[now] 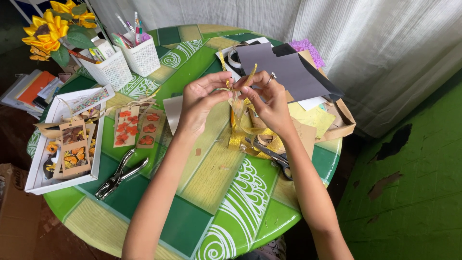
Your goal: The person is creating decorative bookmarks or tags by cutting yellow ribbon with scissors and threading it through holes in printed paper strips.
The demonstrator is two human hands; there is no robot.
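Note:
Both my hands are raised over the middle of the round green and yellow table. My left hand and my right hand pinch a shiny gold ribbon between their fingertips. The ribbon hangs down from my fingers and coils on the table under my right wrist. A ring sits on one finger of my right hand. Beneath my right forearm lie scissors, partly hidden by the ribbon and my arm.
Brown tags with red flowers lie left of my hands. A metal hole punch lies nearer me. A white tray holds butterfly tags. White baskets with pens, sunflowers, and a cardboard tray with grey, black and yellow paper stand at the back.

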